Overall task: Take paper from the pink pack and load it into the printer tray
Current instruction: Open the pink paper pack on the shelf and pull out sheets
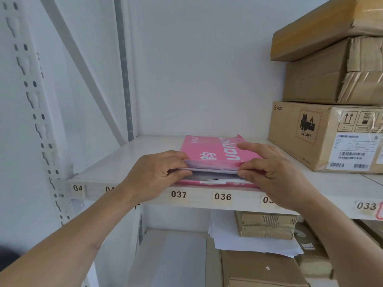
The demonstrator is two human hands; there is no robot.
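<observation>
A pink pack [215, 152] of paper lies flat on a white shelf [132, 160], its torn open end facing me at the shelf's front edge. White sheets [213, 175] show inside the opening. My left hand [153, 175] pinches the wrapper's upper flap at the left corner, fingers reaching into the opening. On the right corner my right hand [269, 164] grips the same flap, thumb under it and fingers on top. No printer or tray is in view.
Stacked cardboard boxes [323, 133] stand on the same shelf just right of the pack. The shelf edge carries number labels [222, 196]. Below, a lower shelf holds loose white sheets [248, 239] and more boxes [265, 226]. A white perforated upright [35, 112] stands at left.
</observation>
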